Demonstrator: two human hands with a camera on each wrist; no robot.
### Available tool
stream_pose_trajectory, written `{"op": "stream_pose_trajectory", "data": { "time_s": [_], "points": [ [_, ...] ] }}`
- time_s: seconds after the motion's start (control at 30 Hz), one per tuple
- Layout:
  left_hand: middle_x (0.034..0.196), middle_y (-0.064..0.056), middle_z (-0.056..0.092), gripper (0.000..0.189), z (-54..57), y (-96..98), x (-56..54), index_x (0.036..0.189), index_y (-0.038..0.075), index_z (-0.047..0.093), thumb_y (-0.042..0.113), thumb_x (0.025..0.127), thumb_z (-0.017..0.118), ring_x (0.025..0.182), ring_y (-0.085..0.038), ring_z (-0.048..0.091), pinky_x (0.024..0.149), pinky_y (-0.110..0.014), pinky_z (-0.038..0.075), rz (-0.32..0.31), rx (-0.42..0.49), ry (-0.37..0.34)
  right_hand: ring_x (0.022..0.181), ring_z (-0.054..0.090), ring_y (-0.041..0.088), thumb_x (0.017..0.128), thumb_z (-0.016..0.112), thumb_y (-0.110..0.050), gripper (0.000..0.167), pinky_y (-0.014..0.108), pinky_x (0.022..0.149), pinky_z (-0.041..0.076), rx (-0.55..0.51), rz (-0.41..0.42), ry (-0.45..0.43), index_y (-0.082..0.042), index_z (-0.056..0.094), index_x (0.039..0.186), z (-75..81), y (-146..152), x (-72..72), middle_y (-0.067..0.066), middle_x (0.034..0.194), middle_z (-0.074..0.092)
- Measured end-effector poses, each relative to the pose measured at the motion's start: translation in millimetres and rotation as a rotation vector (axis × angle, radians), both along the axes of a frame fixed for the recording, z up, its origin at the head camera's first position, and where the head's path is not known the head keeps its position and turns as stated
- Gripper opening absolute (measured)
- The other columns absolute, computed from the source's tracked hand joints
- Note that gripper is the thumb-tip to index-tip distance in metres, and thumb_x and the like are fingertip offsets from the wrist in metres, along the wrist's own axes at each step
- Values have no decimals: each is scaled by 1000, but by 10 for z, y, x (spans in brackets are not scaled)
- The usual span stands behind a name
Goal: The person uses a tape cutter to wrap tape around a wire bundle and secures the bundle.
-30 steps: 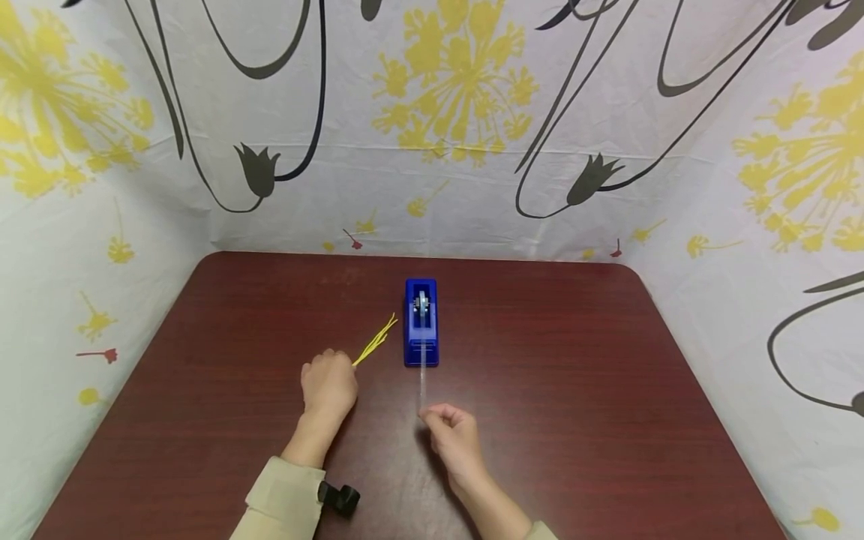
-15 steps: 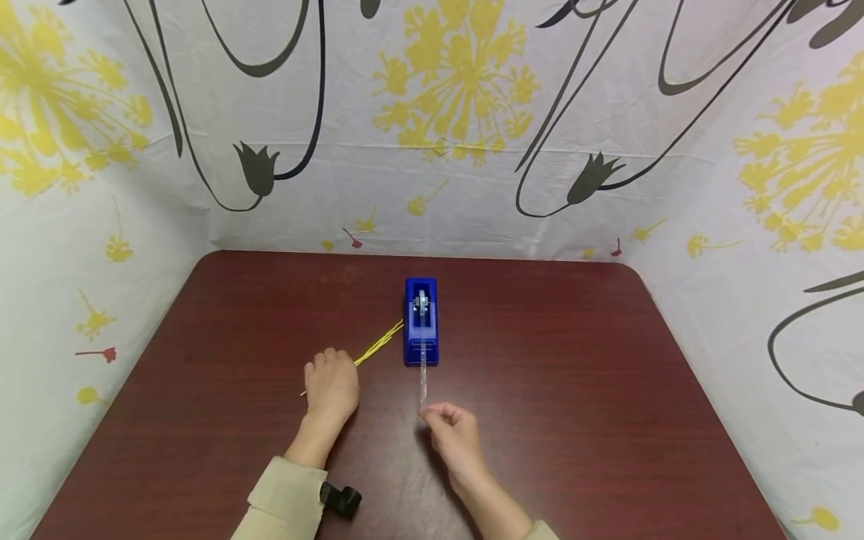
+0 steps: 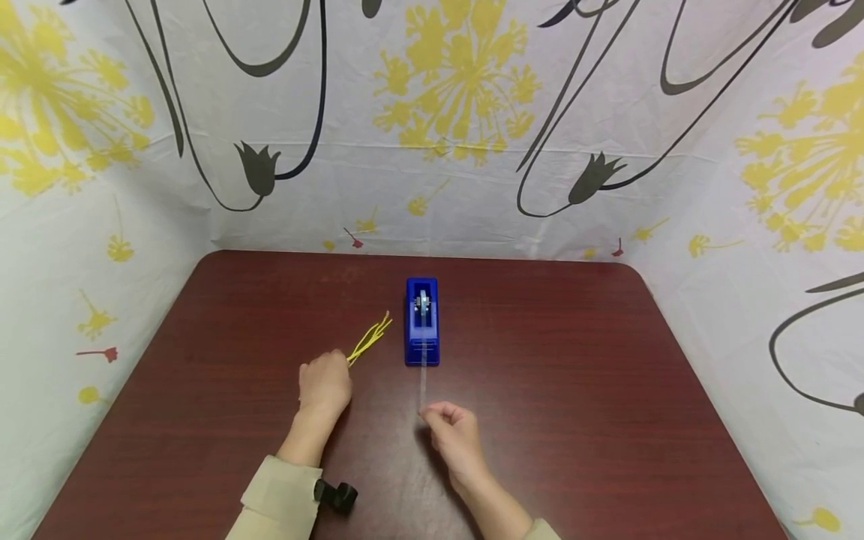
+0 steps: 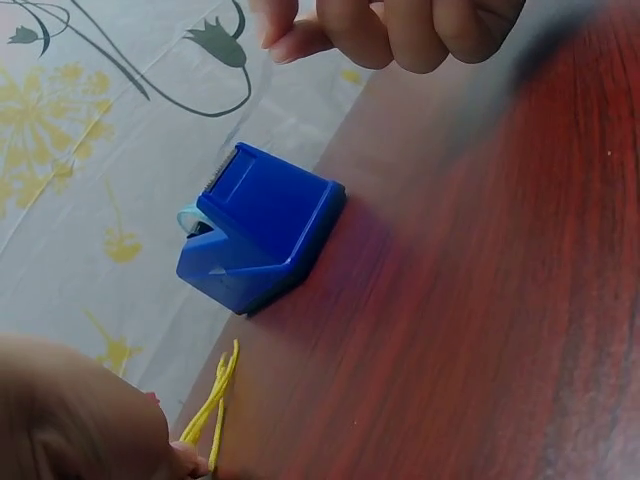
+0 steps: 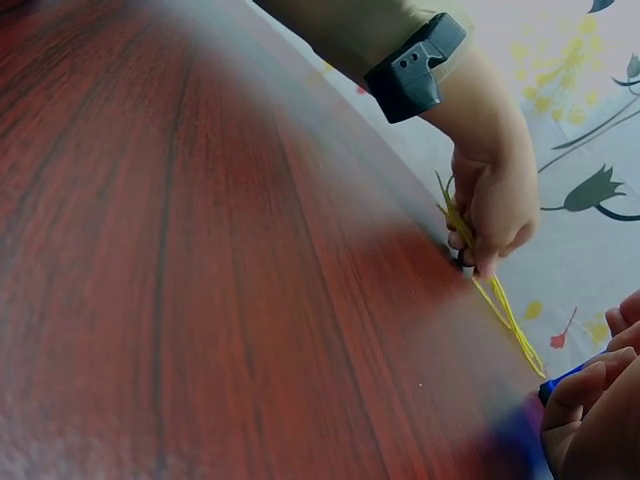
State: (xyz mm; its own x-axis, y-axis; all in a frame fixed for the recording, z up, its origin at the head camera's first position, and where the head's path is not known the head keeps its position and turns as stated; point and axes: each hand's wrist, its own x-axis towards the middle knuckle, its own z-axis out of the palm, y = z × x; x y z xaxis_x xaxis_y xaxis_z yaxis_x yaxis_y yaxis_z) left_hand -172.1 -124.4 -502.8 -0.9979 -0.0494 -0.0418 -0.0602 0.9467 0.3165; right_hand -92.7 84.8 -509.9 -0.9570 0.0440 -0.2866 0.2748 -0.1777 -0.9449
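Observation:
My left hand (image 3: 325, 384) grips a small bundle of thin yellow cords (image 3: 368, 339) left of centre on the table. Their loose ends fan out toward the blue tape dispenser (image 3: 421, 351) but stop short of it. In the right wrist view, more of the yellow cords (image 5: 455, 215) poke out of the other side of that hand, with a small dark piece by the fingers. A narrow strip of clear tape (image 3: 423, 386) stretches from the dispenser toward me. Thumb and fingertips of my right hand (image 3: 456, 444) pinch its free end.
The dark red wooden table (image 3: 553, 375) has rounded far corners. A white cloth (image 3: 486, 202) printed with flowers hangs behind it and along both sides. A black wrist camera (image 3: 337, 496) sits at the left cuff.
The cords swing right until their ends reach the dispenser's side, then swing back left, the left hand turning with them. The right hand stays in place on the tape.

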Motion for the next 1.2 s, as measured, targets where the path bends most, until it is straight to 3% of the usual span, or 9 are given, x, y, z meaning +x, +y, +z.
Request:
{"op": "stream_pose_trajectory", "data": {
  "time_s": [0.2,0.5,0.93,1.2],
  "points": [
    [67,-14,63,18,-40,-34,0,71,3,65,4,88,69,70,-41,66,67,-55,50,2,34,118,43,31,2,88,67,-2,12,17,43,26,3,-1,6,10,68,85,-14,-5,-11,-10,52,42],
    [74,-18,64,12,-128,-3,-77,80,-1,72,4,90,72,74,-44,66,69,-56,54,22,143,296,43,31,2,88,67,-2,10,17,43,26,11,-4,-2,7,68,84,-39,3,-21,-9,53,42],
    [79,-18,65,11,-141,-9,-113,93,-1,77,7,93,69,74,-43,66,69,-55,54,68,145,428,42,30,1,88,68,-2,12,17,43,26,6,-2,-3,9,67,84,-37,-2,-15,-10,53,42],
    [90,-19,70,16,-32,-12,-95,102,-2,77,9,96,67,82,-43,68,75,-56,54,86,187,421,43,31,2,88,67,-1,16,17,43,26,9,-5,-13,14,66,87,-48,-3,-18,-10,52,42]
  ]
}}
